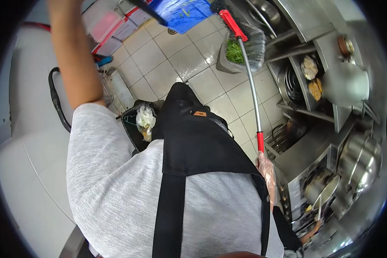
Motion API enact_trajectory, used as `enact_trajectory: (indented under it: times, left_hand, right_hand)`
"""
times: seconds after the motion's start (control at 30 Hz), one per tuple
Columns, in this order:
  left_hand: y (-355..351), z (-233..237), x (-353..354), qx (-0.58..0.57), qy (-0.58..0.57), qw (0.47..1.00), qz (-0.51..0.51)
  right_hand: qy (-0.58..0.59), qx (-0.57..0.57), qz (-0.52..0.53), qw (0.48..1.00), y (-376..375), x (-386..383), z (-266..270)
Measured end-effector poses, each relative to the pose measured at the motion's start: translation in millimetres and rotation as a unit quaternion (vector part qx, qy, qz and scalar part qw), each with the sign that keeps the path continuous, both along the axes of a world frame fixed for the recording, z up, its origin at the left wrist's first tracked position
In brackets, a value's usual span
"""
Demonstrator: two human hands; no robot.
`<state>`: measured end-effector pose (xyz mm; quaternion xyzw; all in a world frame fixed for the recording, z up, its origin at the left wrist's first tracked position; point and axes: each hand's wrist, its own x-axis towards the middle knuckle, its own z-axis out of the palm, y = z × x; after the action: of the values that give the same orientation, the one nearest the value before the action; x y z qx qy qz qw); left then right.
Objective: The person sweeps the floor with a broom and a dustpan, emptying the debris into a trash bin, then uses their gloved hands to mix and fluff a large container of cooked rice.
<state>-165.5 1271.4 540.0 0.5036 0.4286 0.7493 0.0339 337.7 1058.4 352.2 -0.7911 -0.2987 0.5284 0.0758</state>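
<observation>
My right hand (pixel 267 172), in a clear plastic glove, grips the lower red handle end of a long-handled scrub brush (pixel 253 86). Its metal pole runs up and away over the tiles to a red head with dark bristles, close to a grey bin (pixel 225 62) lined with a plastic bag with green shreds in it. My left forearm (pixel 75 56) reaches up along the left side, and its hand is cut off by the top edge. A dark stick-like thing (pixel 148 10) juts in at the top over a blue plastic sheet or tray (pixel 182 15); what holds it is hidden.
Below my apron stands a black bin (pixel 131 131) with a plastic bag of scraps. Pink and white boxes (pixel 103 23) sit at upper left. Along the right run steel counters (pixel 305 17), a large pot (pixel 346 84) and pans (pixel 320 185). Another person's hand (pixel 314 230) is near a pan handle.
</observation>
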Motion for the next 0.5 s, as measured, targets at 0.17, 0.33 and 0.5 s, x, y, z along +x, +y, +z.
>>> enact_trajectory:
  times: [0.17, 0.33, 0.5]
  left_hand:
    - [-63.6, -27.6, -70.7, -0.031, -0.069, 0.99, 0.12]
    - [-133.2, -85.5, -124.0, -0.068, -0.106, 0.973, 0.191]
    - [-196.0, -118.6, -86.9, -0.07, -0.15, 0.934, 0.317]
  right_hand:
    - [0.004, 0.003, 0.119, 0.993, 61.0, -41.6, -1.5]
    - [0.079, -0.09, 0.196, 0.973, 137.8, -96.0, -37.3]
    - [0.075, -0.017, 0.339, 0.938, 211.4, -107.1, -158.4]
